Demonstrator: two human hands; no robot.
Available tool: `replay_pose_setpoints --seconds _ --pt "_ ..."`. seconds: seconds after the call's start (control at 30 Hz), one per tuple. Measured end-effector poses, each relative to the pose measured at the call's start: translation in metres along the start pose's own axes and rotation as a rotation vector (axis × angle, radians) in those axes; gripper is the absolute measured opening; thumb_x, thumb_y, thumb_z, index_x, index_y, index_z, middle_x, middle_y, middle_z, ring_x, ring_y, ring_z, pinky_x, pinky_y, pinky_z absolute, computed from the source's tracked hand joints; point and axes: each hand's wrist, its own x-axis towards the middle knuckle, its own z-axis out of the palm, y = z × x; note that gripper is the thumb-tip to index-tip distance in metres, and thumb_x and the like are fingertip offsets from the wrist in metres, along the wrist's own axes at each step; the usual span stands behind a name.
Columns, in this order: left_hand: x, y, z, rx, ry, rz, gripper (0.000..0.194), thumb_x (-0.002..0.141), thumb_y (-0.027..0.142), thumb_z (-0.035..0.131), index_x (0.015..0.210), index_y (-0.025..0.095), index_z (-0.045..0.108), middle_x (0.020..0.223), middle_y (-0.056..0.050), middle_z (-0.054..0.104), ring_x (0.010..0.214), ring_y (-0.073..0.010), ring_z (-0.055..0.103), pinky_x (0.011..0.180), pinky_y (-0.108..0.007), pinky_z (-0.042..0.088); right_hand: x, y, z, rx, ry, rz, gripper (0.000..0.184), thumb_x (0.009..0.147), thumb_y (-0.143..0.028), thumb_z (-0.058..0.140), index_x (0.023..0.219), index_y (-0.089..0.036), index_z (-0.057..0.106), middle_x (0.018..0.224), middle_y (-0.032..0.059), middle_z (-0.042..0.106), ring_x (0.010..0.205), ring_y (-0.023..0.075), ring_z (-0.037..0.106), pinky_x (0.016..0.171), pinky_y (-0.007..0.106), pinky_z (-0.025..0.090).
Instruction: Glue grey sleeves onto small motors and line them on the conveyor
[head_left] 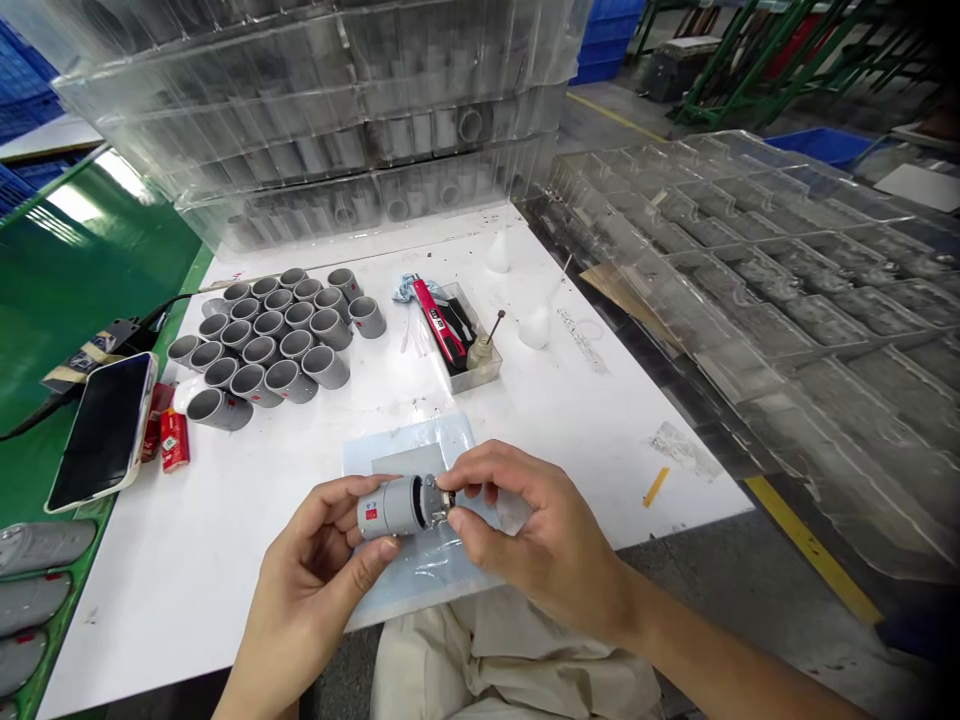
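My left hand [319,565] grips a grey cylindrical housing [390,507] with a small red mark, its dark open end facing right. Between the thumb and fingers of my right hand [532,530] is a small round metal part [436,500], right at the housing's open end. I cannot tell whether the part is inside the rim or just touching it. Both hands are above a light blue sheet [409,440] on the white table. To the left stand several grey cylinders [260,351] in a close group, most upright with their open ends up.
A clear box [480,377] holds a red-and-black tool [442,325] and a small bottle with a brush. White bottles [535,327] stand beyond it. Left are a phone [101,430] and a red packet [175,440]. Clear trays [315,120] are stacked behind; another tray [780,260] lies right.
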Motion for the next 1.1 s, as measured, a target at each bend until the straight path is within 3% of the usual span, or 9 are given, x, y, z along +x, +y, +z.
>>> replay_pose_setpoints --seconds 0.43,0.8,0.93,1.03,1.1 --pt "0.002 -0.006 -0.009 0.036 -0.051 -0.001 0.036 0.087 0.033 0.091 0.118 0.027 0.074 0.123 -0.008 0.085 0.103 -0.0224 0.082 0.083 -0.026 0.066 0.001 0.001 0.001 -0.004 -0.049 0.022 0.022 0.088 -0.017 0.077 0.107 -0.026 0.083 0.107 0.0013 0.076 0.095 0.0163 0.071 0.086 0.028 0.058" --pt "0.000 0.000 -0.003 0.007 0.010 -0.033 0.038 0.081 0.037 0.097 0.113 0.027 0.077 0.121 -0.006 0.086 0.101 -0.0218 0.082 0.081 -0.024 0.065 0.001 0.001 0.000 0.001 -0.080 -0.022 0.021 0.090 -0.017 0.077 0.109 -0.026 0.083 0.107 0.0002 0.077 0.092 0.0144 0.069 0.087 0.027 0.058" --pt "0.001 -0.001 -0.004 0.040 0.012 -0.021 0.038 0.082 0.036 0.096 0.113 0.024 0.077 0.122 -0.009 0.085 0.098 -0.0239 0.083 0.079 -0.027 0.067 -0.001 0.003 0.002 -0.008 -0.018 0.013 0.015 0.092 -0.023 0.082 0.107 -0.026 0.081 0.105 0.0000 0.079 0.093 0.0162 0.071 0.084 0.028 0.059" --pt "0.000 -0.002 -0.003 0.072 0.031 -0.011 0.040 0.083 0.036 0.095 0.116 0.023 0.077 0.121 -0.010 0.086 0.101 -0.0249 0.084 0.083 -0.028 0.068 -0.007 0.003 0.005 -0.028 0.058 -0.015 0.004 0.097 -0.027 0.080 0.100 -0.025 0.083 0.110 0.0031 0.081 0.101 0.0200 0.075 0.091 0.032 0.061" --pt "-0.002 -0.003 -0.001 0.086 0.064 0.015 0.041 0.082 0.036 0.095 0.117 0.024 0.078 0.119 -0.009 0.087 0.102 -0.0254 0.084 0.086 -0.029 0.068 -0.014 0.001 0.006 -0.050 0.068 0.005 0.012 0.101 -0.031 0.076 0.107 -0.027 0.086 0.114 0.0054 0.080 0.102 0.0215 0.076 0.091 0.033 0.062"
